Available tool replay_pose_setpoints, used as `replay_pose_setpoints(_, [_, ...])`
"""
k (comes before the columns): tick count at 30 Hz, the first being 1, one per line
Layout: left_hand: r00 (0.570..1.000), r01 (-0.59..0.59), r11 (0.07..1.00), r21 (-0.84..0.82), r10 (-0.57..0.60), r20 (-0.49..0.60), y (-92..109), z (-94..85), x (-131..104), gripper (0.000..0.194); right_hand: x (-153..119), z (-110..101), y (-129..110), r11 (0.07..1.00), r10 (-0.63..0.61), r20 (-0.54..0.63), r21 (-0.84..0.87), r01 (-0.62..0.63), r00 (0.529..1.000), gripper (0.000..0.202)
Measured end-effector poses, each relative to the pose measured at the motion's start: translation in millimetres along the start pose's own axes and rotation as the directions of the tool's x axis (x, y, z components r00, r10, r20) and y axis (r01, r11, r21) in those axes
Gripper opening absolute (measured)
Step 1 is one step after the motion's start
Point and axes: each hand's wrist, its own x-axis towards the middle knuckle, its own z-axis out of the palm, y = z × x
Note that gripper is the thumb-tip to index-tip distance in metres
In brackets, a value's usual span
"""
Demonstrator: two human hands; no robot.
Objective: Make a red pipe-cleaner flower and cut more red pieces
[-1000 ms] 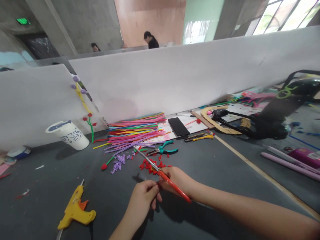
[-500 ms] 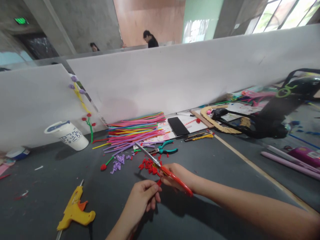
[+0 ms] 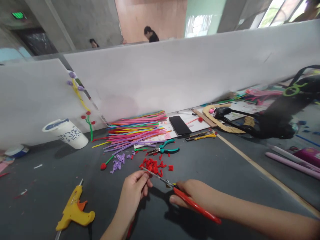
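Note:
My right hand [image 3: 198,195] is wrapped around red-handled scissors [image 3: 183,196]; their blades point left, with the tips beside my left fingertips. Pinched in my left hand [image 3: 135,188] is a red pipe cleaner [image 3: 130,230], mostly hidden by the hand, its tail showing below the wrist. Just beyond the blades lies a pile of short red cut pieces [image 3: 151,165]. To its left is a pile of purple cut pieces [image 3: 118,163]. A green stem with a red ball [image 3: 103,166] lies next to the purple ones.
Teal-handled pliers [image 3: 163,149], a yellow utility knife [image 3: 202,136] and a black phone [image 3: 179,125] lie behind the piles, near bundled pipe cleaners [image 3: 135,130]. A yellow glue gun [image 3: 75,211] and white cup [image 3: 75,136] are left. A black device [image 3: 270,116] stands right.
The scissors and my right hand have moved right and nearer, the blade tips dropping beside my left fingers. My left hand has shifted slightly left and up. Red pieces lie more spread to the right.

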Motion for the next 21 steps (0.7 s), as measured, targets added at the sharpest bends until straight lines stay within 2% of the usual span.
replay_pose_setpoints(9, [1.0,-0.007,0.999,0.039,0.006,0.008,1.0,-2.1,-2.7,0.035,3.1,3.2,0.3,0.996,0.006,0.003,0.086,-0.006,1.0,0.035])
replay_pose_setpoints(14, [0.998,0.017,1.0,0.005,-0.017,0.056,2.3,-1.0,-0.6,0.034,6.1,7.8,6.6,0.989,0.008,-0.002,0.15,-0.008,1.0,0.034])
replay_pose_setpoints(21, [0.999,-0.013,0.998,-0.061,0.015,0.043,-0.8,-0.4,1.9,0.032,6.1,5.4,5.8,0.993,-0.002,0.011,0.114,0.001,1.0,0.037])
